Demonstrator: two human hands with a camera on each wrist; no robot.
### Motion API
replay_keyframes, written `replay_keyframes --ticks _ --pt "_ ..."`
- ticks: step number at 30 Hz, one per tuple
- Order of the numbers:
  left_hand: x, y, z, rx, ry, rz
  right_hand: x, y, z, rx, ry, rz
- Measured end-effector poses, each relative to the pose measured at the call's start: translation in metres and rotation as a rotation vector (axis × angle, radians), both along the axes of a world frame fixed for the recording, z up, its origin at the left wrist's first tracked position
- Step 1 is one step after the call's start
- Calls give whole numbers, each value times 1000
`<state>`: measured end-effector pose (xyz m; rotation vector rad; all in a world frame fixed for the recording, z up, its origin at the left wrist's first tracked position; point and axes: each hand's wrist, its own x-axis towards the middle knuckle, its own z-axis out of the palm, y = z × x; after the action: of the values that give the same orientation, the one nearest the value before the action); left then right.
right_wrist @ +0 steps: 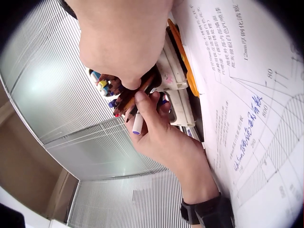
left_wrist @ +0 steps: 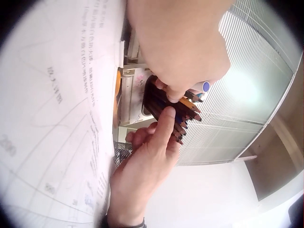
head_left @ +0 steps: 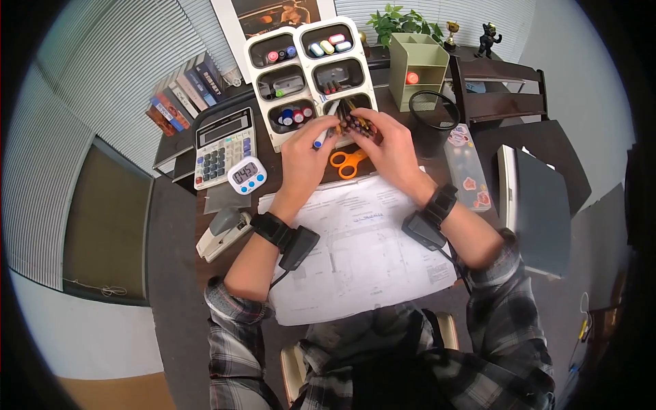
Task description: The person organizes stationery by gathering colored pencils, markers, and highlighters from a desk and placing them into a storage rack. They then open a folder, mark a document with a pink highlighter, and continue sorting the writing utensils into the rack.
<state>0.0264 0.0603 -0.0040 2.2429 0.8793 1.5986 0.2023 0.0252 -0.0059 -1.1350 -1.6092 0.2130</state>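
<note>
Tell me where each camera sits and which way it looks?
Head: on the head, looking down at the desk; both hands, forearms, plaid sleeves show.
Left wrist: under the left hand, facing the pencils.
Right wrist: under the right hand, facing the left hand holding a marker.
All three share the pencils and paper.

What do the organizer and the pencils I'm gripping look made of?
Organizer: probably plastic, smooth cream finish with rounded moulded compartments. Pencils: likely wood, with bare sharpened tips and coloured cores, dark painted barrels. Both the left hand and right hand grip them.
</note>
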Motion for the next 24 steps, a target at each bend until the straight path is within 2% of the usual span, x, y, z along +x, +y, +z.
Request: replay_keyframes --ticks 11,17,21,24 --pt "0 -3 1 -2 58 4 1 -4 5 14 -22 56" --pt "2 -5 1 -102 -15 24 1 -4 3 19 -27 55" --pt "0 -5 -1 -145 51 63 1 -4 4 18 -32 48" --pt "5 -5 -1 -139 -67 -56 1 -4 3 15 -44 41"
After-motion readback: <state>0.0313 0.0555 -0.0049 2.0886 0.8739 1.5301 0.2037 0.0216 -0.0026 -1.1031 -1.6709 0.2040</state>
